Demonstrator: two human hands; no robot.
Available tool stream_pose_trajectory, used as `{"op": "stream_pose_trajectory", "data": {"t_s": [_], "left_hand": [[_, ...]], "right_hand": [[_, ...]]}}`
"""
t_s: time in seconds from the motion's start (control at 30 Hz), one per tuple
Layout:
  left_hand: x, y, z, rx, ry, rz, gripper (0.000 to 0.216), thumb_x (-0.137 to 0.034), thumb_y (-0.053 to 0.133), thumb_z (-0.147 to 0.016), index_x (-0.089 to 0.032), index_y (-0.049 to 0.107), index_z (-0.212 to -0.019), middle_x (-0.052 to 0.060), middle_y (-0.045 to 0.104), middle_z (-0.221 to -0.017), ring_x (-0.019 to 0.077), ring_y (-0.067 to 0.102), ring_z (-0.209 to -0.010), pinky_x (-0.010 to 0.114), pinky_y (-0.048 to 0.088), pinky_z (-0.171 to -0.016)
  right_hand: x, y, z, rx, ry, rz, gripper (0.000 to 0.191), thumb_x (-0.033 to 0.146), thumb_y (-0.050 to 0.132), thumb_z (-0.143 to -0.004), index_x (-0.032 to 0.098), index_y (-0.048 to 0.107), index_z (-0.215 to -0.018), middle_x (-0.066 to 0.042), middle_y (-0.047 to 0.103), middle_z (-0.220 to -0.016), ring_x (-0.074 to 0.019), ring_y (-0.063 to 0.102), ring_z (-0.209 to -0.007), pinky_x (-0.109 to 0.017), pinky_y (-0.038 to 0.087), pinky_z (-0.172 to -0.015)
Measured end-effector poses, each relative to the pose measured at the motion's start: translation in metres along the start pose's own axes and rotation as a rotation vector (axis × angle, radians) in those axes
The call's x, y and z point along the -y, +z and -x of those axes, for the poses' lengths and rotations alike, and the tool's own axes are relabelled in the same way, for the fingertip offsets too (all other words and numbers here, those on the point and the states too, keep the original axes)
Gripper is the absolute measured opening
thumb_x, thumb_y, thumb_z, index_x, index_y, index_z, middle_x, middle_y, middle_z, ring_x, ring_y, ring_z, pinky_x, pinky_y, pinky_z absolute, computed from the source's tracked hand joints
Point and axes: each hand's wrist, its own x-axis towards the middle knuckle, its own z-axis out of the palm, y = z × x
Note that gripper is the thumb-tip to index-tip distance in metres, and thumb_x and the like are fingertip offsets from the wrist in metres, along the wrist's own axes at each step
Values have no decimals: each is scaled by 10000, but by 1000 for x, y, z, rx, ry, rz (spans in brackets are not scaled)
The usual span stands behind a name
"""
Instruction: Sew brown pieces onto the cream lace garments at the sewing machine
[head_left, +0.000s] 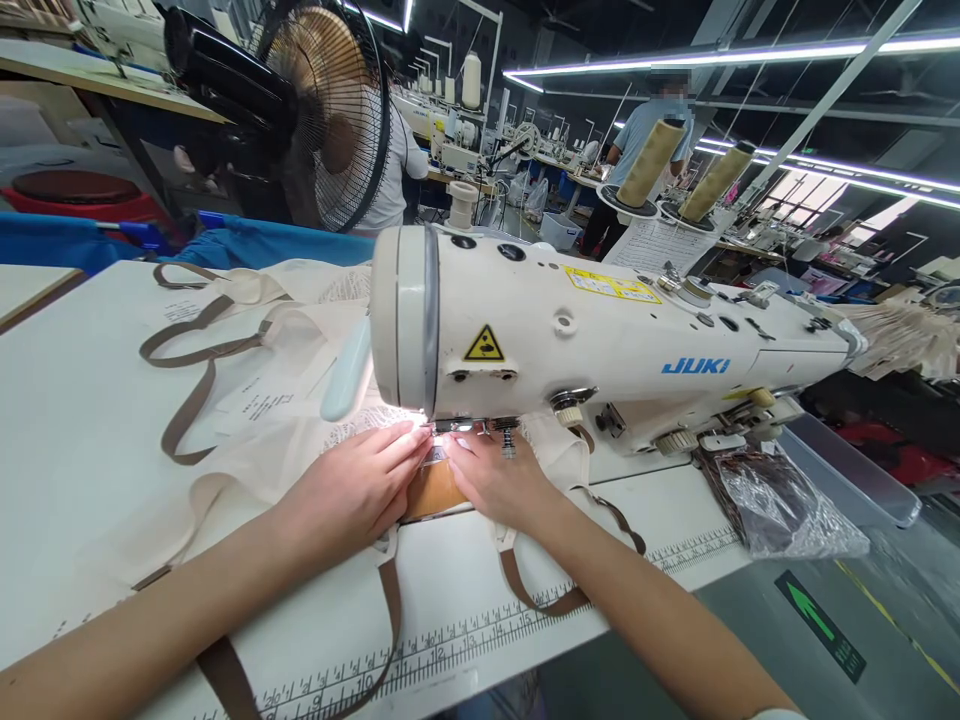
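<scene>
My left hand (358, 484) lies flat with fingers stretched out, pressing the cream fabric (259, 455) just left of the needle of the white JUKI sewing machine (600, 335). My right hand (501, 480) rests flat on the right side of the needle, fingers pointing toward the presser foot. Between both hands sits a tan patch (435, 492) on the fabric under the machine's lamp. Brown webbing straps (191, 395) trail from the fabric across the white table (82, 400).
A ruler strip (480, 630) runs along the table's front edge. A plastic bag of dark material (780, 505) lies at the right end. Two thread cones (651, 160) stand behind the machine. A black fan (330, 105) stands at the back left. Another person stands in the background.
</scene>
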Motion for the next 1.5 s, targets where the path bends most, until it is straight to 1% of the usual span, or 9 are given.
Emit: {"op": "stream_pose_trajectory", "data": {"t_s": [0.23, 0.37, 0.53, 0.63, 0.77, 1.07, 1.23, 1.37, 1.5], "left_hand": [[-1, 1, 0, 1, 4, -33, 414, -116, 397, -953, -112, 681, -1254, 134, 717, -1206, 279, 640, -1185, 385, 567, -956], [-3, -2, -2, -22, 19, -66, 405, -102, 390, -946, -81, 688, -1221, 145, 720, -1173, 278, 645, -1154, 380, 561, -944], [-6, -7, -7, -23, 26, -112, 392, -91, 371, -956, -63, 697, -1170, 141, 730, -1129, 268, 660, -1087, 370, 575, -863], [-7, -8, -7, -20, 28, -125, 381, -92, 372, -962, -41, 695, -1158, 151, 732, -1136, 273, 661, -1085, 382, 584, -864], [-7, -5, -4, -22, 26, -130, 384, -97, 365, -964, -48, 695, -1153, 150, 727, -1174, 279, 663, -1087, 400, 593, -861], [-11, -5, -2, -16, -7, -149, 374, -71, 383, -931, -43, 694, -1137, 135, 730, -1148, 264, 677, -1016, 384, 586, -785], [-10, -5, -2, -21, -9, -136, 358, -71, 402, -916, -32, 693, -1119, 131, 731, -1128, 265, 678, -978, 389, 582, -754], [-10, -2, 0, -27, -3, -141, 353, -83, 405, -923, -32, 685, -1132, 141, 727, -1125, 266, 675, -968, 389, 571, -752], [-8, 0, 1, -24, 2, -150, 380, -97, 403, -927, -13, 651, -1202, 166, 712, -1154, 275, 672, -976, 398, 563, -758]], "right_hand": [[-2, -3, -3, 0, -23, -18, 268, 207, 462, -1031, 169, 665, -1202, -103, 675, -1192, -226, 609, -1100, -373, 503, -985], [-2, -3, -2, -1, -21, -16, 281, 206, 439, -1038, 178, 668, -1199, -100, 674, -1199, -214, 613, -1063, -359, 501, -961], [-2, -2, -1, 12, -14, -2, 284, 227, 456, -1039, 176, 656, -1235, -102, 675, -1204, -213, 624, -1005, -359, 490, -944], [-1, -3, -1, -8, -16, 9, 285, 222, 429, -1050, 176, 677, -1183, -86, 689, -1180, -195, 623, -967, -342, 468, -969], [-1, -4, -2, -21, -22, -19, 278, 249, 441, -1062, 185, 676, -1196, -74, 703, -1217, -195, 622, -1017, -326, 450, -980], [0, -1, -1, 4, -21, -15, 268, 255, 449, -1069, 226, 671, -1215, -44, 728, -1195, -198, 622, -1031, -322, 454, -862], [-1, -1, 0, -48, -29, -9, 271, 234, 456, -1060, 229, 675, -1219, -30, 730, -1175, -193, 619, -1016, -325, 444, -858], [-1, 1, 1, -24, -19, -31, 274, 256, 451, -1069, 225, 665, -1238, -36, 726, -1182, -189, 621, -1016, -324, 443, -868], [0, 2, 1, 13, -6, -46, 275, 265, 448, -1073, 232, 657, -1248, -39, 726, -1200, -185, 627, -1023, -321, 447, -897]]}}
